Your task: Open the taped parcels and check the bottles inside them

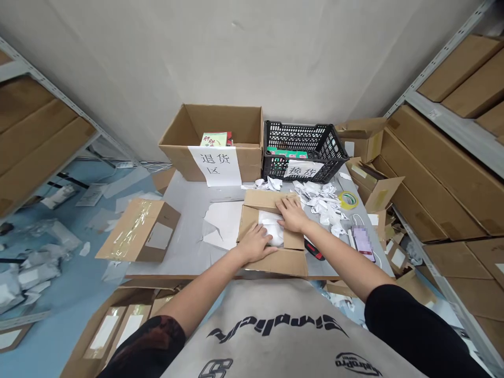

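An open cardboard box [271, 261] lies on the grey table [185, 210] in front of me, its flaps folded outward. Inside it is a soft white wrapped item [271, 229]. My left hand [255, 243] lies flat at the box's near left, fingers reaching towards the white item. My right hand [292, 214] rests on the far flap's edge, just above the item, and grips nothing. A red and black utility knife [314, 249] lies just right of the box, close to my right wrist.
Shredded white paper [317, 202] and a yellow tape roll [348, 200] lie right of the box, near a phone [363, 242]. At the table's far edge stand a labelled cardboard box [232, 123] and a black plastic crate [301, 149]. A taped carton [139, 231] sits left. Shelves with cartons flank both sides.
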{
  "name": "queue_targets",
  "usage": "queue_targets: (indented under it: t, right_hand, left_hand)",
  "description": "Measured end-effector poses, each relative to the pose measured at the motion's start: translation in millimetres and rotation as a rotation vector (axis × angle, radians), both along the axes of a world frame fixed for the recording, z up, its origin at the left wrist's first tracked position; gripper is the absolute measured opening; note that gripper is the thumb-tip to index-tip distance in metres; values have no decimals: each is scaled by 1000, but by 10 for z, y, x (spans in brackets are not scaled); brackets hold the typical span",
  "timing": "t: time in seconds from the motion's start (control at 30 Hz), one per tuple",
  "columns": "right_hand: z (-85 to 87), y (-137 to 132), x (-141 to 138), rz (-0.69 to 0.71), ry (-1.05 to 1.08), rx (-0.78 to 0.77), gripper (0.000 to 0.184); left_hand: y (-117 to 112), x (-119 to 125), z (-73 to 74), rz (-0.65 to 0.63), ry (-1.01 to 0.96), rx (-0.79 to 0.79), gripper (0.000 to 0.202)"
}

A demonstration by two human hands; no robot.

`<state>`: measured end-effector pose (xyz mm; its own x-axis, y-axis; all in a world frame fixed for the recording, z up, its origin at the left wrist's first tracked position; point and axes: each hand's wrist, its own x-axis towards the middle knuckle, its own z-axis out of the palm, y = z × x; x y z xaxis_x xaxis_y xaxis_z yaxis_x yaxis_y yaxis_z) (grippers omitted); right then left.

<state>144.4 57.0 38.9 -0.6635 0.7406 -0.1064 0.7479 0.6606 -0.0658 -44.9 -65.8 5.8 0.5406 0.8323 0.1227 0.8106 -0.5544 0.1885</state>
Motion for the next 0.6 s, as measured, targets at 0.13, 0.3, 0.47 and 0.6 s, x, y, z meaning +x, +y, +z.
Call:
queue_targets:
  t: [0.13,0.3,0.47,0.6]
  right_hand:
    - [60,-173,56,187,61,102,33]
    - [-29,-261,161,329,-19,78,25]
    - [147,-300,293,268,87,87,32]
    - [487,-306,504,233,101,105,31]
  left_hand:
    - [49,-146,98,-20,63,89,49]
    - [72,-159,272,-49,32,86,45]
    - [11,-254,529,-57,55,90,43]
    - [-56,-449,678,-5,113,97,43]
